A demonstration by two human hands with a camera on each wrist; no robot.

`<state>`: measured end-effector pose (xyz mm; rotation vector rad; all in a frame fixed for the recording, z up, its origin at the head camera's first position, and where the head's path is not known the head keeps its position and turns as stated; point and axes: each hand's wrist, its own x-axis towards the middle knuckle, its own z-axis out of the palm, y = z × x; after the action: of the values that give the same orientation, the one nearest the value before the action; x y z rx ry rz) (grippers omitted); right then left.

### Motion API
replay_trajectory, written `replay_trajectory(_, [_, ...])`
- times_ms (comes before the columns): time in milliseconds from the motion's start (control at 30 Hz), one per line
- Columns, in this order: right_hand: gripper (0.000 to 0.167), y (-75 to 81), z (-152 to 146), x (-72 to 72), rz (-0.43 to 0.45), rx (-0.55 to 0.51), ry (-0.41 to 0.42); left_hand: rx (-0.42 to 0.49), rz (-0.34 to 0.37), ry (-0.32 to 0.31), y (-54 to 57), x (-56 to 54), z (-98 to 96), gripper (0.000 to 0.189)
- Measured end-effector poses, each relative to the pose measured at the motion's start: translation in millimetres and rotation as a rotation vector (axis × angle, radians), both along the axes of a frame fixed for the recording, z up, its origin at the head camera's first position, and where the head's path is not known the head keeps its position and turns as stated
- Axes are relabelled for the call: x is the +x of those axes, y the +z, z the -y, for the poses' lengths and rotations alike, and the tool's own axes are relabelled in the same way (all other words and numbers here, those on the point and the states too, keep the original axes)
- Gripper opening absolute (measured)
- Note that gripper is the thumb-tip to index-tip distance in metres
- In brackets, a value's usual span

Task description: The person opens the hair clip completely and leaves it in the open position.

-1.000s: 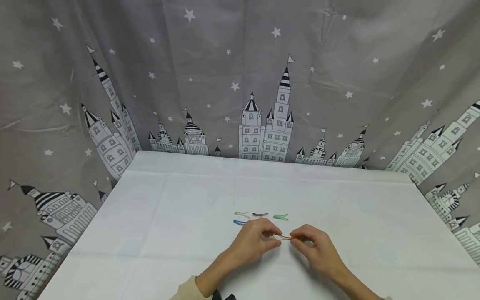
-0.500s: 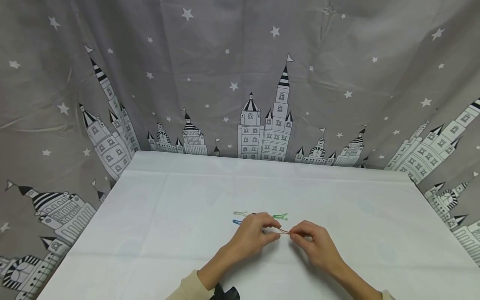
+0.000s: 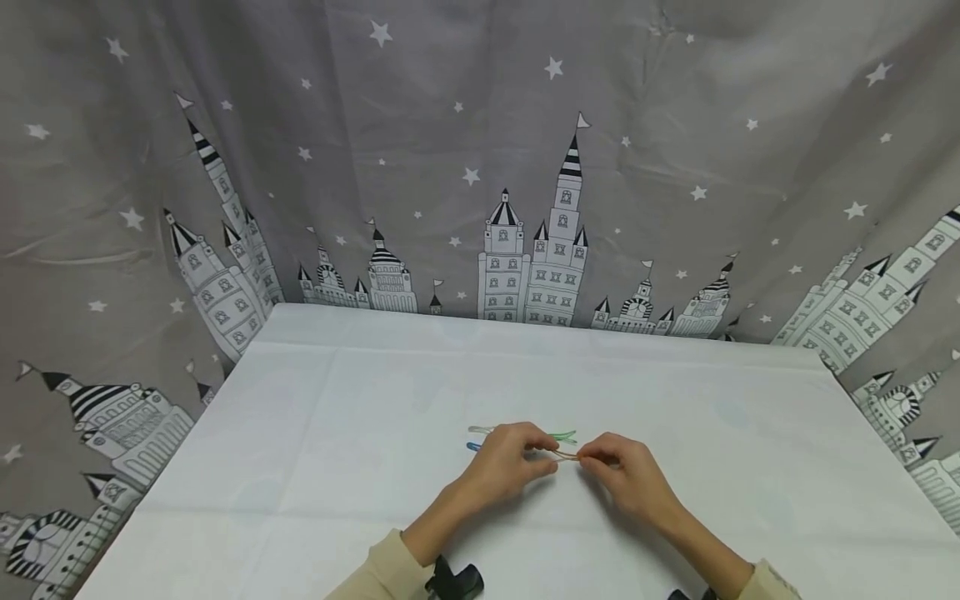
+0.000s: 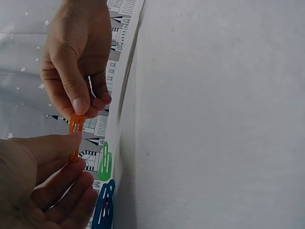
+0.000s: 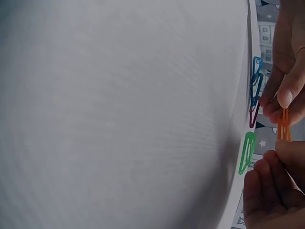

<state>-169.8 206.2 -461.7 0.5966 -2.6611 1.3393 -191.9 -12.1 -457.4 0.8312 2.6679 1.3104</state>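
Note:
Between my two hands is an orange snap hair clip (image 3: pixel 567 455), raised over the white table. My left hand (image 3: pixel 510 458) pinches one end between thumb and fingers. The other end is pinched by my right hand (image 3: pixel 628 477); its thumb lies on the clip in the left wrist view. The clip's two prongs (image 5: pixel 284 125) show side by side in the right wrist view. Behind the hands lie a green clip (image 3: pixel 564 437), a pale clip (image 3: pixel 477 429) and a blue clip (image 3: pixel 472 447), partly covered by my left hand. A dark red clip (image 5: pixel 254 117) appears only in the right wrist view.
A white cloth (image 3: pixel 360 458) covers the table. Along its far edge hangs a grey curtain (image 3: pixel 420 100) printed with castles and stars. Black wrist mounts (image 3: pixel 457 582) show below the beige sleeves (image 3: pixel 382 571).
Both hands have shifted slightly away from the body, still holding the orange hair clip. My left hand now covers the dark red clip in the head view.

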Motion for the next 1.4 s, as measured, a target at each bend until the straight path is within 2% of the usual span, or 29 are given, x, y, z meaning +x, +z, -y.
replay_trajectory(400, [0.007,-4.4,-1,-5.5,0.04,0.034,0.045,-0.039,0.001,0.011,-5.3,-3.0,-0.7,0.019])
replay_trajectory(633, [0.009,-6.5,1,-5.7,0.03,0.059,0.027,-0.113,-0.063,-0.003,-5.2,-2.5,-2.4,0.018])
replay_trajectory(833, [0.013,-8.8,2,-5.5,0.029,0.071,0.01,-0.151,-0.076,-0.002,-6.4,-2.2,-3.6,0.017])
replay_trajectory(1067, [0.013,-10.5,2,-5.3,0.049,0.072,0.001,-0.118,-0.083,0.007,-9.8,-2.4,-3.0,0.018])
replay_trajectory(1400, [0.011,-9.8,3,-5.9,0.048,0.065,0.01,-0.075,-0.055,0.022,-13.0,-2.6,-1.8,0.021])
